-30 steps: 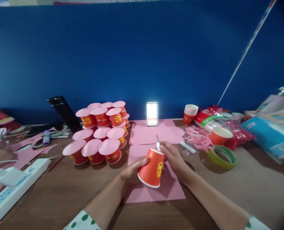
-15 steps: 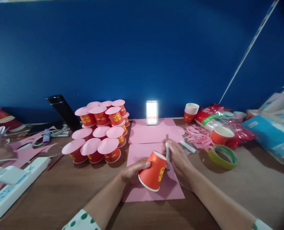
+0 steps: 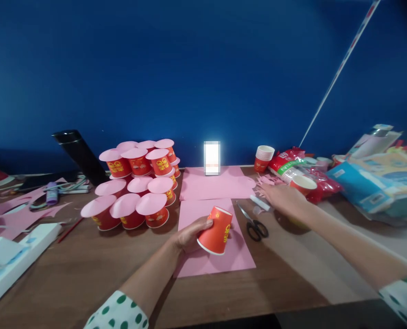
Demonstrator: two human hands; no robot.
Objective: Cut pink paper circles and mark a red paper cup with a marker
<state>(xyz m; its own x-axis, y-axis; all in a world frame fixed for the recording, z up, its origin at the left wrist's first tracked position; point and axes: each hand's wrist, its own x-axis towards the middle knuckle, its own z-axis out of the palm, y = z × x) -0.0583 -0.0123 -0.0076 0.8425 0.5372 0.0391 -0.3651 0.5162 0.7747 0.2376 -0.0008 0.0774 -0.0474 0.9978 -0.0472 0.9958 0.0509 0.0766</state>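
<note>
My left hand (image 3: 193, 234) grips a red paper cup (image 3: 214, 232) with yellow lettering, tilted over the pink paper sheet (image 3: 236, 265). My right hand (image 3: 281, 199) reaches out to the right, holding nothing that I can see. Its fingers stretch towards the pink paper scraps (image 3: 268, 178) and are slightly blurred. Just left of it lies a white glue stick (image 3: 260, 203). Scissors with black handles (image 3: 257, 230) rest between the sheet and my right forearm. That forearm mostly hides a yellow-green roll of tape (image 3: 294, 224).
Left of the sheet, red cups topped with pink paper discs (image 3: 151, 204) stand stacked in rows. A lit phone (image 3: 212, 158) leans at the back. Further left are a black bottle (image 3: 78, 155) and a white power strip (image 3: 39, 246); nested cups (image 3: 264, 158) stand right.
My right hand has moved right, away from the cup, and no longer has the slim grey object by its fingers. The scissors now show on the table. My left hand still holds the cup.
</note>
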